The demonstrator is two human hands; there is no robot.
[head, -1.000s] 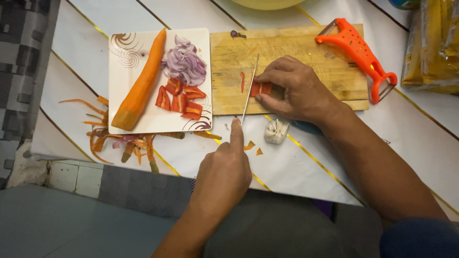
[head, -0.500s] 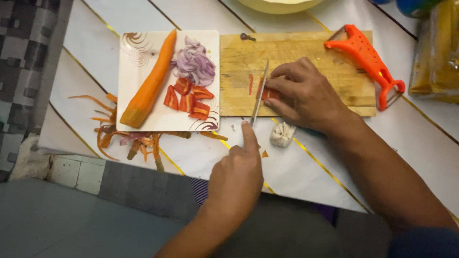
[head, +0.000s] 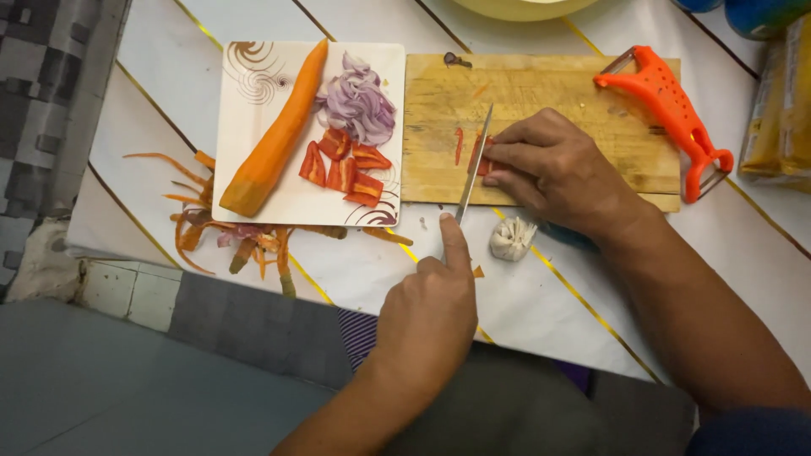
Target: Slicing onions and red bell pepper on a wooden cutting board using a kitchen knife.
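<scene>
My left hand (head: 427, 295) grips a knife (head: 473, 165) by its handle, index finger stretched along the spine. The blade rests on a wooden cutting board (head: 541, 84), pointing away from me. My right hand (head: 557, 169) presses a piece of red pepper (head: 483, 165) against the board, fingertips right beside the blade. One thin cut strip of red pepper (head: 459, 145) lies just left of the blade. Most of the held piece is hidden under my fingers.
A square white plate (head: 253, 76) left of the board holds a peeled carrot (head: 274, 139), sliced purple onion (head: 359, 105) and red pepper chunks (head: 346, 169). Carrot peels (head: 220, 236) lie below it. An orange peeler (head: 676, 110) rests on the board's right end; a garlic bulb (head: 511, 239) sits near my wrist.
Both hands stay at the pepper with the blade beside my right fingertips. My head has shifted a little, so everything sits slightly further right in view.
</scene>
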